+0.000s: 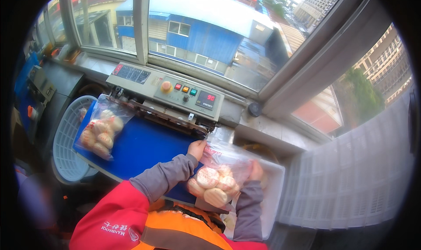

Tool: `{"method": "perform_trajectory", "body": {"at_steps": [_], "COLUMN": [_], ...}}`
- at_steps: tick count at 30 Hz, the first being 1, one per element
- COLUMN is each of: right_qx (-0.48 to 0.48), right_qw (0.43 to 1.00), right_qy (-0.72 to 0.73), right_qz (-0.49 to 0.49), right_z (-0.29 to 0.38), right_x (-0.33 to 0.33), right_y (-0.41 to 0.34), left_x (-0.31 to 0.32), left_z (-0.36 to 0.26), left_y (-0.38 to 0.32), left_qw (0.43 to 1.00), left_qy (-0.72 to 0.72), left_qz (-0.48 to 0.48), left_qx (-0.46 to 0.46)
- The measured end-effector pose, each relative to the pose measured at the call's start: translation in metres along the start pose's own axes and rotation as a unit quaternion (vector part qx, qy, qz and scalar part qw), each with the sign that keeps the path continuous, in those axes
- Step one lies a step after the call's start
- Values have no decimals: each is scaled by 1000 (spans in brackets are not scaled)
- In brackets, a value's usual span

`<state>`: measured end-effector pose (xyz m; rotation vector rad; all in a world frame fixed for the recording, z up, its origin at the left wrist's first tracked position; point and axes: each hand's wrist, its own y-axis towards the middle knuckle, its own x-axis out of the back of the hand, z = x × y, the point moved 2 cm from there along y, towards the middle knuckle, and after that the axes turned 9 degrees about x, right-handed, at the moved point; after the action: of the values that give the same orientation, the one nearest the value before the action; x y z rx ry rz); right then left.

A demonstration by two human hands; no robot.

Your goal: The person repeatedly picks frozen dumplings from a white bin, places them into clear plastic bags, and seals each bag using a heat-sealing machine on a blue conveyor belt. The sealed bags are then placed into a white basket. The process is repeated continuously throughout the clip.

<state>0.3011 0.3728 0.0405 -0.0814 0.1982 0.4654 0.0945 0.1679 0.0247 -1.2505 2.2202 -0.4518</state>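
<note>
A clear plastic bag of round pale buns with red print lies at the right end of the blue conveyor belt. My left hand pinches its upper left corner beside the sealing machine's intake. With my right hand I hold the bag's opposite upper edge, so its mouth is spread flat between both hands. Behind the belt stands a continuous band sealer with coloured buttons and a lit red display. A second bag of buns lies at the belt's left end, its top edge by the sealer.
A white plastic crate sits under my right forearm, with some pale buns inside. Left of the belt is a round light-blue plastic basket. Stacked white crates rise at the right. Windows run behind the sealer, and a black knob is near the sill.
</note>
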Motion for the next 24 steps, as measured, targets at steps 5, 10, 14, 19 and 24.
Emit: {"method": "perform_trajectory", "body": {"at_steps": [5, 10, 14, 19, 24], "right_qx": [-3, 38, 64, 58, 34], "right_qw": [994, 984, 988, 983, 984], "right_qy": [-109, -157, -125, -163, -158], "right_qz": [17, 69, 63, 62, 71], "right_z": [17, -6, -28, -39, -43], "right_x": [-23, -28, -23, -36, -47], "right_y": [11, 30, 39, 41, 42], "left_x": [12, 28, 30, 39, 49], "left_z": [-2, 2, -4, -17, -22], "left_y": [16, 17, 11, 2, -2], "left_qw": [984, 986, 998, 998, 993], "left_qy": [81, 88, -16, -39, -27], "left_qz": [-75, -80, -21, -25, -68], "left_qx": [-137, -121, -52, -51, -94]}}
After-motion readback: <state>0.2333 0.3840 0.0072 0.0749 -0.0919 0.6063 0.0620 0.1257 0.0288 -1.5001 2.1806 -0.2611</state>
